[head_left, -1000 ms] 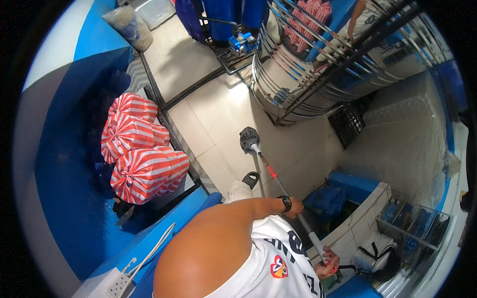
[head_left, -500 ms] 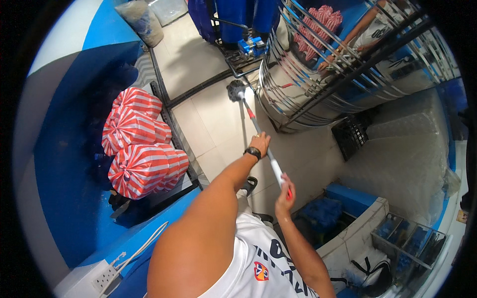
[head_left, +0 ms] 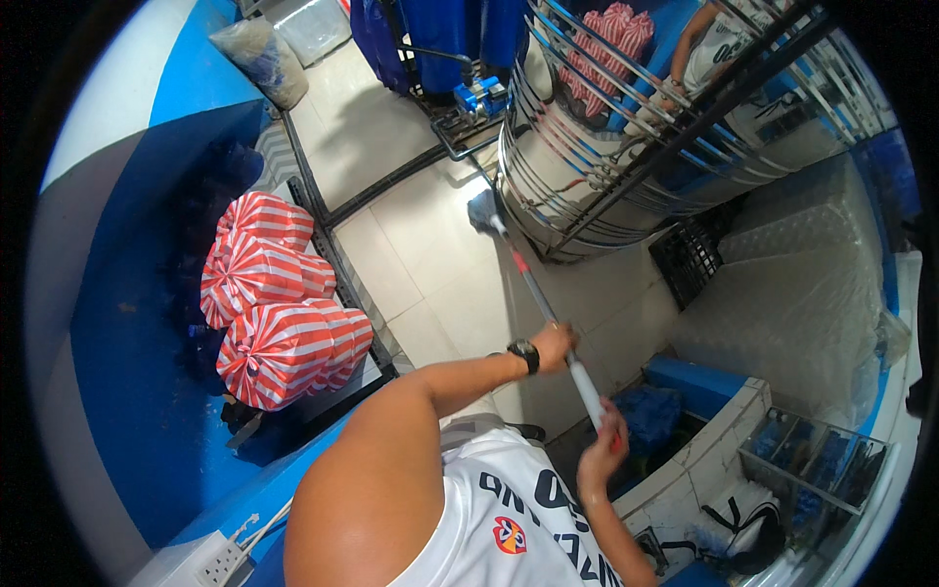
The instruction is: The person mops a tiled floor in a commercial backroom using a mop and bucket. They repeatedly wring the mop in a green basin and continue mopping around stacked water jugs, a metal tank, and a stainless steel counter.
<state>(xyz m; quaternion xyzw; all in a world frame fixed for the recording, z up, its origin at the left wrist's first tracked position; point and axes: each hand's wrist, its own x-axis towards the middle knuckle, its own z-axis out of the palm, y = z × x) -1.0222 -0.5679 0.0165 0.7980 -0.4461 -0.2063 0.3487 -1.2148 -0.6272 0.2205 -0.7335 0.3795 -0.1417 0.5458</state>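
Observation:
A long-handled mop slants across the tiled floor, its dark grey head down on the tiles beside the base of the shiny ribbed metal tank. My left hand, with a watch at the wrist, is wrapped round the grey middle of the handle. Lower on the white grip, near its red end, my right hand is closed round it. Both arms reach out from my white shirt.
Red-and-white striped covered bundles line the left side. Blue cylinders and a small blue pump stand ahead. The ribbed metal tank is at right, with a black crate, plastic-wrapped panels and a tiled ledge nearer.
The mop has been drawn back toward me, its head now nearer and slightly right. Both hands have moved right and closer with the handle, still gripping it.

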